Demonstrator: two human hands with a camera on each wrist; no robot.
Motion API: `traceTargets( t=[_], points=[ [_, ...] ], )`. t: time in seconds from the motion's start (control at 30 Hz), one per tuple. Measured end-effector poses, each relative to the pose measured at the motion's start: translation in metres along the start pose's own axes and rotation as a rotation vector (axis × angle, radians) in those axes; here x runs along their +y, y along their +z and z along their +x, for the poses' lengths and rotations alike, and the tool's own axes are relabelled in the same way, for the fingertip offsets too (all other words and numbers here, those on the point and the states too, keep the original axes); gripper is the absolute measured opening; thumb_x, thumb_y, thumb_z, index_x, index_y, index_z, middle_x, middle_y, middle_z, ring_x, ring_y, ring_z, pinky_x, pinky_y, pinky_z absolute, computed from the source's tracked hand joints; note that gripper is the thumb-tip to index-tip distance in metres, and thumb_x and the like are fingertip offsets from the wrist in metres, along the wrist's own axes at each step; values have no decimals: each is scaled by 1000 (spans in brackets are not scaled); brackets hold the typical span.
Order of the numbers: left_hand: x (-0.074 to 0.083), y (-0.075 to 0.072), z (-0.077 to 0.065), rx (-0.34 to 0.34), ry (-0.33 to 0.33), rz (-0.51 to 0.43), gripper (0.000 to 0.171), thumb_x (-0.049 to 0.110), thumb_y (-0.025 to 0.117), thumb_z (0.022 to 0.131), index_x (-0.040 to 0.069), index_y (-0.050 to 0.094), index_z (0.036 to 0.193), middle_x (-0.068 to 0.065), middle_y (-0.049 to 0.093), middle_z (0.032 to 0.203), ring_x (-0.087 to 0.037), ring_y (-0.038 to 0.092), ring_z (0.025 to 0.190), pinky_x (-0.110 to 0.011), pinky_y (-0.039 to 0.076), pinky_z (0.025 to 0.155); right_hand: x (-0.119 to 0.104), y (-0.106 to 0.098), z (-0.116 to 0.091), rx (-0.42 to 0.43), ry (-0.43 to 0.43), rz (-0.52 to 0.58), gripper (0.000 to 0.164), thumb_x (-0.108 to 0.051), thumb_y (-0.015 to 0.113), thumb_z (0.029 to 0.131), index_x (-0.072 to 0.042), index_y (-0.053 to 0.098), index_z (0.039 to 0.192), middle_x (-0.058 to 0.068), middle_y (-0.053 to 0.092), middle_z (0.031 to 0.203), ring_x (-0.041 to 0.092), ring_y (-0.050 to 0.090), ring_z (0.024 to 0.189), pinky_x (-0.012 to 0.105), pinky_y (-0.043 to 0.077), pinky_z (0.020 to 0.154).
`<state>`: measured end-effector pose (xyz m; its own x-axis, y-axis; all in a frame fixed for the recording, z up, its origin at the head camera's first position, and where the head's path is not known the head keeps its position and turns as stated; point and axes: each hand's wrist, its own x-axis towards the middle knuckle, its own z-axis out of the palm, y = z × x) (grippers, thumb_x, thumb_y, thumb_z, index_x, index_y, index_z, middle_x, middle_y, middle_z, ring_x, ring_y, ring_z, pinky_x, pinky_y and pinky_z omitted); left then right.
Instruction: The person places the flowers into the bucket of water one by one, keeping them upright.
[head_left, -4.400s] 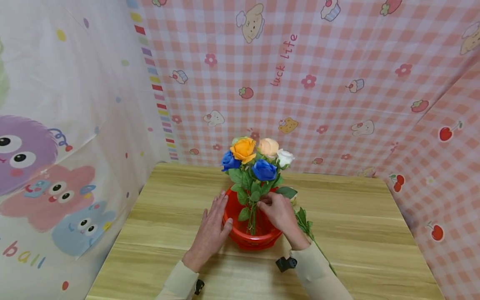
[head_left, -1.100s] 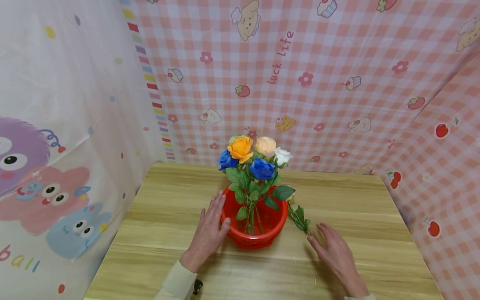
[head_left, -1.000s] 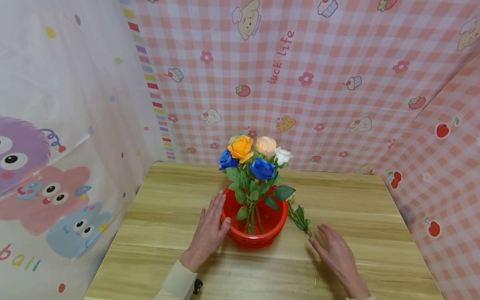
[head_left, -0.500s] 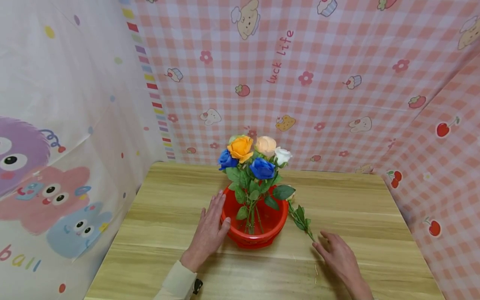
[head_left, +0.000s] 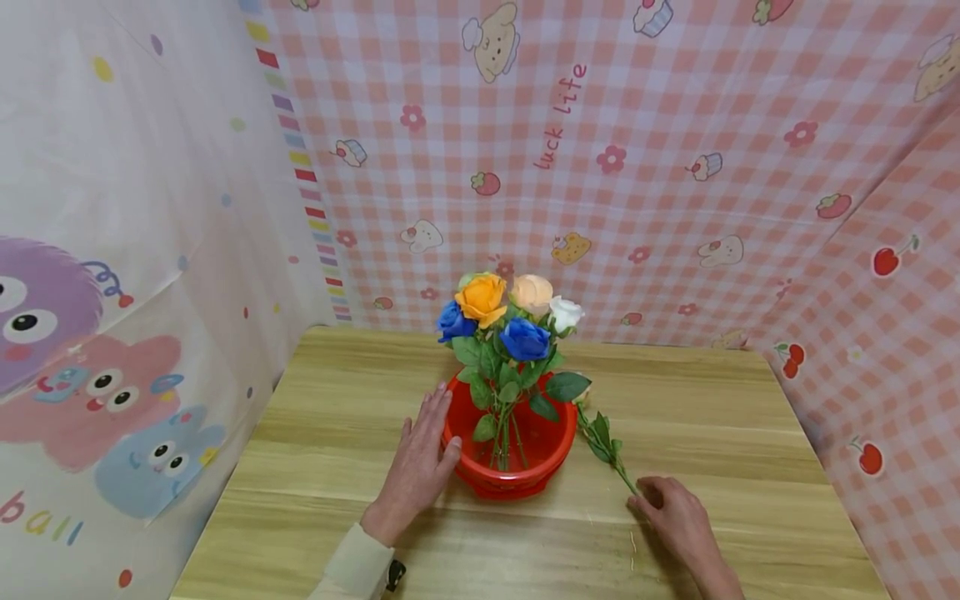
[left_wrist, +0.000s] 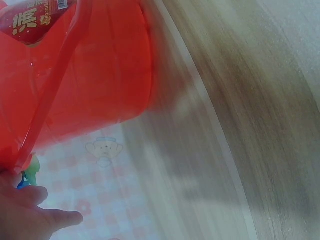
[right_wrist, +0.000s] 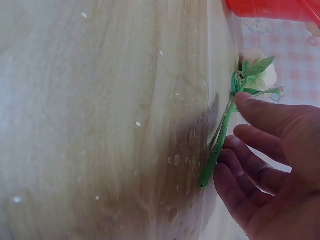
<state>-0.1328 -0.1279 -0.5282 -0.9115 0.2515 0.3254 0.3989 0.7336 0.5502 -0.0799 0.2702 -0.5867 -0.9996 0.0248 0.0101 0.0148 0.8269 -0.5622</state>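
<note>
My left hand (head_left: 416, 467) lies with straight fingers against the left rim of a red plastic bucket (head_left: 553, 450). Standing in the bucket are several artificial roses: an orange rose (head_left: 481, 299), two blue ones, a peach rose (head_left: 532, 293) and a white rose (head_left: 566, 313). To the right, a loose pale rose (head_left: 602, 438) lies on the table, its bloom mostly hidden behind a leaf and the bucket in the head view. My right hand (head_left: 678, 518) pinches its stem near the lower end. In the right wrist view, thumb and fingers meet around the green stem (right_wrist: 214, 155).
The wooden table (head_left: 337, 467) has edges at left, right and back. Patterned cloths (head_left: 637, 208) hang behind it and at both sides. Water drops (right_wrist: 177, 160) show on the tabletop near the stem. Dark green leaves (head_left: 567, 385) overhang the bucket's right rim.
My right hand left the stems inside the bucket, moved right and down to the loose rose's stem, and its fingers closed in on it. The left hand stayed at the bucket.
</note>
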Motion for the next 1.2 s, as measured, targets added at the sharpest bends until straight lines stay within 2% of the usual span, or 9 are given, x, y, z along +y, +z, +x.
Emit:
traceTargets(
  t=[0.13, 0.27, 0.53, 0.77, 1.0, 1.2],
  points=[
    [-1, 0, 0, 5, 7, 1, 68, 24, 54, 103, 7, 29, 164, -6, 22, 172, -39, 27, 154, -75, 25, 113, 0, -1, 1, -33, 12, 17, 25, -13, 80, 88, 1, 75, 107, 2, 66, 88, 18, 62, 81, 43, 53, 73],
    [0, 0, 0, -1, -1, -3, 68, 25, 54, 103, 7, 29, 164, -4, 21, 172, -39, 26, 154, -75, 25, 114, 2, -1, 2, -46, 14, 15, 19, -10, 80, 87, -1, 76, 104, 1, 65, 86, 17, 61, 80, 40, 51, 71],
    [1, -1, 0, -9, -12, -3, 67, 27, 52, 104, 7, 29, 164, -3, 20, 172, -36, 24, 155, -74, 25, 114, 1, 0, 8, -37, 4, -7, 12, -4, 78, 84, -3, 76, 96, -1, 66, 79, 15, 60, 75, 39, 50, 68],
    [0, 0, 0, -8, -8, 5, 67, 28, 51, 104, 7, 29, 164, -4, 20, 172, -35, 24, 156, -74, 25, 114, -1, -2, 11, -53, 28, -8, 10, -2, 74, 82, -5, 75, 92, -3, 68, 78, 14, 60, 72, 39, 49, 67],
    [0, 0, 0, -3, -2, 9, 67, 28, 50, 105, 7, 28, 164, -4, 20, 172, -37, 25, 155, -74, 25, 114, -5, -6, 13, -71, 67, 33, 12, -3, 71, 82, -6, 76, 93, -1, 71, 81, 16, 61, 74, 42, 49, 68],
    [0, 0, 0, 2, 0, 11, 67, 26, 52, 104, 6, 30, 163, -5, 21, 172, -40, 27, 153, -75, 26, 113, -5, -6, 14, -86, 92, 69, 13, -5, 73, 82, -7, 78, 94, 0, 73, 84, 15, 63, 76, 39, 48, 70]
  ],
)
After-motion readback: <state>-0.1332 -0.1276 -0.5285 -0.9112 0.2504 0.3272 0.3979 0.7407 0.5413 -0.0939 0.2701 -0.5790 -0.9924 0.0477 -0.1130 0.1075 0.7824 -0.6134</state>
